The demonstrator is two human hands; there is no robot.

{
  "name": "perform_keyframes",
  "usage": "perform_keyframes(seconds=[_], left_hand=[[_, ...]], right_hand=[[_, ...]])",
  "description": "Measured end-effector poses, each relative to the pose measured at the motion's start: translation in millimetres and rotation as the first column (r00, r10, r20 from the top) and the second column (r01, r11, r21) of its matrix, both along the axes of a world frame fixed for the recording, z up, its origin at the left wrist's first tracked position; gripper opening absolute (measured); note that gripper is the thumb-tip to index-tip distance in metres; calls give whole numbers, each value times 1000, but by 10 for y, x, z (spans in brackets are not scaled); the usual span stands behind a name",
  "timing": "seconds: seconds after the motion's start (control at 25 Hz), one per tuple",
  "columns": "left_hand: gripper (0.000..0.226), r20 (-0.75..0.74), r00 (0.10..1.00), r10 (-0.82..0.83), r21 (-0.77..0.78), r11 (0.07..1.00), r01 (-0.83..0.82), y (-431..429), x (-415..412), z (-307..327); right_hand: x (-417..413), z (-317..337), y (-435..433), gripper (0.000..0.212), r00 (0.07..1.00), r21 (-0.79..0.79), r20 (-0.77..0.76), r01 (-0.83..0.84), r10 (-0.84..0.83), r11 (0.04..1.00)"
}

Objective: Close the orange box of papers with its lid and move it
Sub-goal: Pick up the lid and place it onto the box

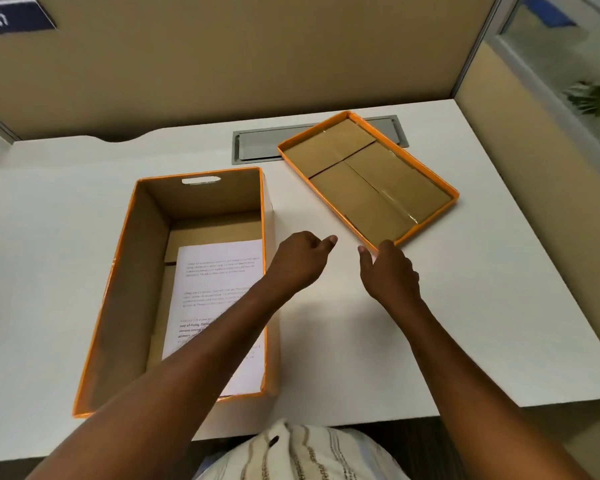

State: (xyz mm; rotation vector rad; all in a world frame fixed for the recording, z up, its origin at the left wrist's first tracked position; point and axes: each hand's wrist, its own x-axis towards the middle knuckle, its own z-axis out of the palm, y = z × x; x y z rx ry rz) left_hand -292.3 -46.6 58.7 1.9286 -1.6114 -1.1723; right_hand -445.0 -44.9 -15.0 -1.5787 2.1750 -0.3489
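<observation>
The right hand [390, 271] reaches forward, its fingers [387, 245] touching the near corner of the upturned lid [368, 174], not closed on it. The left hand [300, 259] hovers beside it, loosely curled and empty. The orange box [118, 278] stands open at left with printed papers [219, 282] inside. Bare white tabletop [430, 323] lies between box and lid.

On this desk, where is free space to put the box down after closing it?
The white desk is bare right of the orange box and below the lid, and left of the box too. The far side is crowded by the lid and the grey cable tray.
</observation>
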Motion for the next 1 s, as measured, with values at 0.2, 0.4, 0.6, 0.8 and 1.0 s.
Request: perform_keyframes(seconds=[0.2, 0.4, 0.6, 0.8, 1.0], left_hand=[[50, -93, 974, 206, 222, 958, -182, -584, -266, -480], [32, -228, 864, 449, 349, 866, -358, -1019, -520, -817], [29, -232, 799, 555, 346, 814, -466, -1269, -640, -1045], [41, -328, 709, 624, 414, 770, -486, -1510, -714, -1100], [47, -303, 696, 651, 470, 737, -485, -1573, -704, -1208]], right_hand=[[-380, -166, -591, 55, 1000, -63, -24, 1, -2, 998], [-803, -228, -1479, 58, 996, -124, -85, 14, -25, 992], [-1205, -328, -2276, 58, 996, -107, -15, 86, -88, 991], [-1390, -489, -2600, 55, 994, 3, -24, 107, -107, 994], [-1447, -630, -2530, 50, 988, 30, -50, 145, -143, 989]])
